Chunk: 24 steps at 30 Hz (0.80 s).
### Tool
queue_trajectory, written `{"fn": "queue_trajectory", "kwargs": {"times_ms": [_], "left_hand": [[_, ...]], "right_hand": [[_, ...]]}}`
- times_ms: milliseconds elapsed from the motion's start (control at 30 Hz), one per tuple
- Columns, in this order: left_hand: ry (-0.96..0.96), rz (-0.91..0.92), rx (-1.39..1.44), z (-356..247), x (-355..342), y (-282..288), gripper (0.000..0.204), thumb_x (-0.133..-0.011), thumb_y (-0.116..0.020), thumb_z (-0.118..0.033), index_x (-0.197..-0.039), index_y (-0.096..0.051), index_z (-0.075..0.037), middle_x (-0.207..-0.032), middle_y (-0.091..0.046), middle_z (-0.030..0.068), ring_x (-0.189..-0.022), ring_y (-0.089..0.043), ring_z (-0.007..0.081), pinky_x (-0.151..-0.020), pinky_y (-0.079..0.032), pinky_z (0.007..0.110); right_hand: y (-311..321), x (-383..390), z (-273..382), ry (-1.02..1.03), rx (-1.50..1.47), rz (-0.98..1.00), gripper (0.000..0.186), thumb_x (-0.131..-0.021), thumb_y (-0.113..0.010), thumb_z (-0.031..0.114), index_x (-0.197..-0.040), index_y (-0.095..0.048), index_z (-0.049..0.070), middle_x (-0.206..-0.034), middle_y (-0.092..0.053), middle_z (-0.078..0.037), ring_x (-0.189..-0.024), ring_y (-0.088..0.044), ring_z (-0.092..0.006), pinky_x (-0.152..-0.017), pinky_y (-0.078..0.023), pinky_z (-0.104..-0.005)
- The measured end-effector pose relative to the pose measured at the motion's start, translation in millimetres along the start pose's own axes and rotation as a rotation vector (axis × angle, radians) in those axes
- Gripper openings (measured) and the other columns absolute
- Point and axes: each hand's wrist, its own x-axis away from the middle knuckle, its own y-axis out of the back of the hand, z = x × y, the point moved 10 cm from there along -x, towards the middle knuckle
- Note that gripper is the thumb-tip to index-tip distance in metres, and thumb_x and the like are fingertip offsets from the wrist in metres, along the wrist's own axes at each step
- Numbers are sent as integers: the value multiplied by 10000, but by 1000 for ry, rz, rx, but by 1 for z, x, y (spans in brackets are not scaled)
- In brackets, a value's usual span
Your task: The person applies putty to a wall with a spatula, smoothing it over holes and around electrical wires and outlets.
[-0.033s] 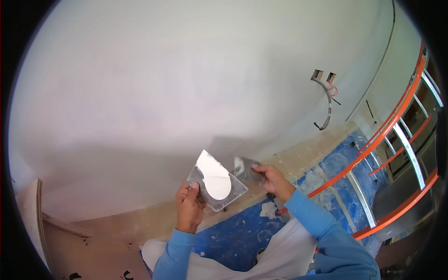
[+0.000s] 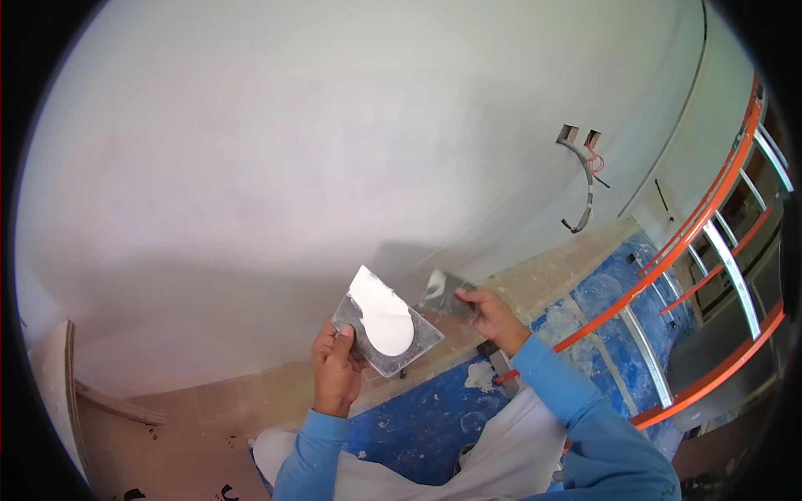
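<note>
My left hand (image 2: 336, 367) grips the near left edge of a flat, square, greyish plate (image 2: 394, 364), its thumb on top. White putty (image 2: 386, 324) lies on the plate in a thick mass, pointed at the far corner and rounded toward me. Just to the right, my right hand (image 2: 494, 319) is closed round a thin dark-grey scraper blade (image 2: 451, 296). A pale smear shows near the blade's left end, and motion blurs it somewhat. Blade and plate are apart. In front of both hands stands a pale wall (image 2: 276, 184).
An orange ladder (image 2: 598, 323) with metal rungs stands at the right. Loose cables (image 2: 587, 196) hang from two box openings in the wall. Blue, putty-spotted sheeting (image 2: 418, 434) and brown covering (image 2: 209, 401) lie on the floor. At far left a board (image 2: 65, 392) leans upright.
The scraper blade has tilted and shifted slightly up and to the right. The putty and plate are nearly where they were, a touch higher.
</note>
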Motion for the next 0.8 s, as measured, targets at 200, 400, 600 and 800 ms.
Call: {"fn": "queue_trajectory", "kwargs": {"times_ms": [200,400,600,800], "left_hand": [[-62,-108,-252,-11,-13,39,208,-993,-463,-139,-1126,-564,-13,-937,-674,68,-713,-655,128,-539,-529,248],[-26,-163,-330,-14,-16,38,190,-1002,-439,-117,-1102,-558,-7,-900,-663,59,-701,-647,119,-537,-525,249],[-177,-114,-488,-13,-12,41,189,-1000,-436,-97,-1123,-539,3,-943,-653,91,-761,-655,143,-545,-551,260],[-285,-283,-536,-37,-13,30,249,-1013,-443,-164,-1177,-493,16,-1019,-632,125,-832,-658,193,-622,-598,317]], "right_hand": [[-79,69,71,910,1217,86,412,-813,-550,-64,-1205,-613,46,-1126,-660,-129,-1036,-630,-254,-999,-411,-526],[-146,101,-7,1271,1857,346,683,-681,-548,-78,-1299,-599,209,-1385,-505,-105,-1266,-453,-321,-1018,-73,-778],[-148,95,-41,1095,1778,538,625,-666,-578,-46,-1242,-641,189,-1348,-532,-80,-1235,-480,-314,-1008,-103,-772],[-95,75,-70,773,1988,814,488,-688,-638,-9,-1163,-661,101,-1186,-624,-75,-1160,-553,-265,-1076,-283,-559]]}}
